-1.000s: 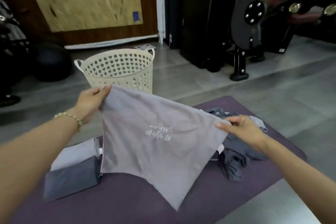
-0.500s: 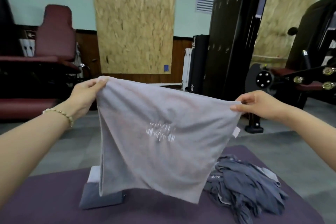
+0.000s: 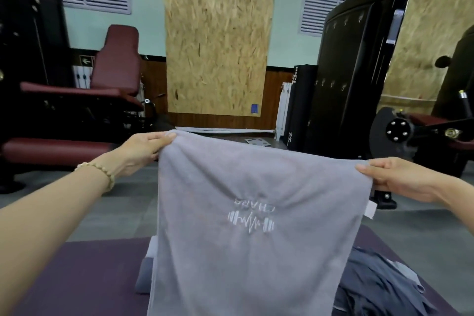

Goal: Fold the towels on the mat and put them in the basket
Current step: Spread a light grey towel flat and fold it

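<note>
Holding a lilac-grey towel (image 3: pixel 256 251) up by its two top corners, spread wide above the purple mat (image 3: pixel 89 277)
The left hand (image 3: pixel 143 149) pinches the upper left corner, fingers curled over the cloth's edge, a beaded bracelet (image 3: pixel 100 169) on that wrist; the right hand (image 3: pixel 400 179) pinches the opposite corner a little lower, thumb and fingers closed on it, so the top hem slopes down to the right. A white dumbbell logo (image 3: pixel 251 220) shows upside down at the middle, and a small white tag (image 3: pixel 370 209) hangs off the right edge. Behind the hanging cloth, a folded stack (image 3: pixel 145 274) lies on the mat at the left and a crumpled heap of dark grey towels (image 3: pixel 379 287) at the right
</note>
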